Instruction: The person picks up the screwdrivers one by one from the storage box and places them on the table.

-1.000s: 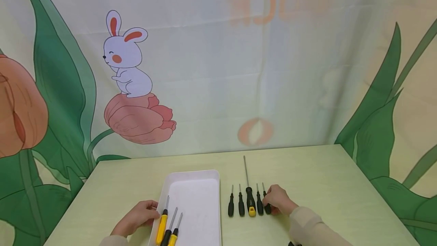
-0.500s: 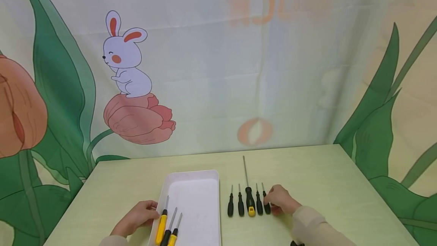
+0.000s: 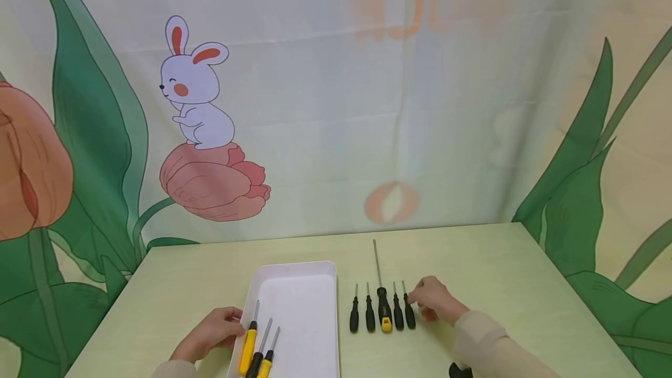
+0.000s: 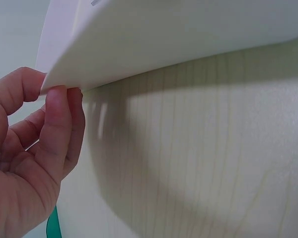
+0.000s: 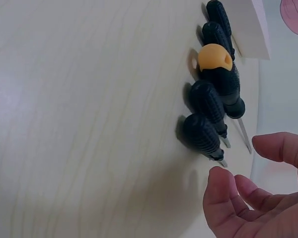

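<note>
My left hand point(image 3: 212, 331) pinches the left rim of a white tray point(image 3: 307, 314) between thumb and fingers, seen close up in the left wrist view. Three screwdrivers lie in the tray: a yellow-handled one point(image 3: 248, 347), a black-handled one point(image 3: 255, 363) and a yellow-and-black one point(image 3: 266, 365). Right of the tray, several black-handled screwdrivers form a row on the table, with a long yellow-ended screwdriver point(image 3: 385, 311) in the middle. My right hand point(image 3: 436, 299) hovers beside the rightmost black screwdriver point(image 3: 409, 315); in the right wrist view its fingers are apart and hold nothing.
A dark object point(image 3: 460, 370) sits at the bottom edge below the right sleeve, mostly cut off. The pale wooden table point(image 3: 504, 284) ends at a hanging cloth point(image 3: 315, 104) printed with a rabbit and tulips.
My right hand has drawn slightly up and right, away from the rightmost screwdriver's handle, which it was touching. The left hand and the tray have stayed put.
</note>
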The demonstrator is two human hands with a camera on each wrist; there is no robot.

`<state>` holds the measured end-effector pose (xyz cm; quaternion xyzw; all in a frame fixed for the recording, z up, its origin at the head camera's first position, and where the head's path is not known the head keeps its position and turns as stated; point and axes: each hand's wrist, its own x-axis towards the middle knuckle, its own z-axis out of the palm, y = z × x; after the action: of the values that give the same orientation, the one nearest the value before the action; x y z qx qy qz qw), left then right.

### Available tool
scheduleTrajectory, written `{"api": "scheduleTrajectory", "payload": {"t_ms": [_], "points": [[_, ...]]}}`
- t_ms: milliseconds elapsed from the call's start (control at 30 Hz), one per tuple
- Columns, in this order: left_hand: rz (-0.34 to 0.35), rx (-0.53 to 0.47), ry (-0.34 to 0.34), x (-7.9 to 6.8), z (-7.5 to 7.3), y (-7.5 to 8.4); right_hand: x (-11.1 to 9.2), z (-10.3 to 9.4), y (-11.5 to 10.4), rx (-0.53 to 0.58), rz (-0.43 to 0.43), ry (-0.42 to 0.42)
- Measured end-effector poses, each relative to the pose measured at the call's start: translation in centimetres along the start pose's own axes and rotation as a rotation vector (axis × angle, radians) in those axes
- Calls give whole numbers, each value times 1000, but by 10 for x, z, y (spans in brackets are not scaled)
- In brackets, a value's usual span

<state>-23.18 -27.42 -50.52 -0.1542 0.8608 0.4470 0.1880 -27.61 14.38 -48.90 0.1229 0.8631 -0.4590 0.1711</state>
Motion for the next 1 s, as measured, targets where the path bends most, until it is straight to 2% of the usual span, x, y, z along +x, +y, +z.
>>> {"api": "scheduleTrajectory", "payload": {"t_ms": [367,533,1000], "points": [[28,-18,7,-1,0,1,-9,1,-16,122,-57,-41],[28,-15,-2,0,0,-1,-14,7,-22,189,-65,-78],[10,-3,-15,0,-1,0,-28,28,-38,269,-102,-196]]}}
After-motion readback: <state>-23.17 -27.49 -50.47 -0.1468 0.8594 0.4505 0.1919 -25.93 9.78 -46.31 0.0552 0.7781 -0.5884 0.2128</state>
